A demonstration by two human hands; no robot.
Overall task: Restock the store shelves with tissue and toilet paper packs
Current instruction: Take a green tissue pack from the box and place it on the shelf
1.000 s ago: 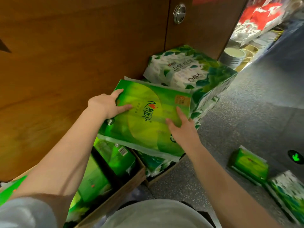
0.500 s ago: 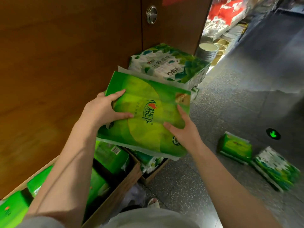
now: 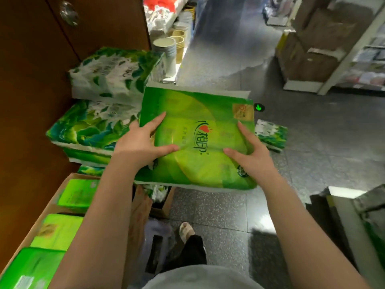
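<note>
A large bright green tissue pack with a red heart logo is lifted in front of me over the floor. My left hand grips its left edge, thumb and forefinger spread over the top. My right hand grips its right edge the same way. To the left, white-and-green leaf-print packs are stacked against the brown wooden door. More green packs lie in a cardboard box at lower left.
One leaf-print pack lies on the grey floor past the held pack. Stacked paper cups stand by the door's far edge. Shelving with cardboard boxes lines the right side of the aisle. My foot is on the floor below.
The green pack has come up off the stack and swung right, away from the door and out over the aisle. Both hands kept their grip on it; my view turned right.
</note>
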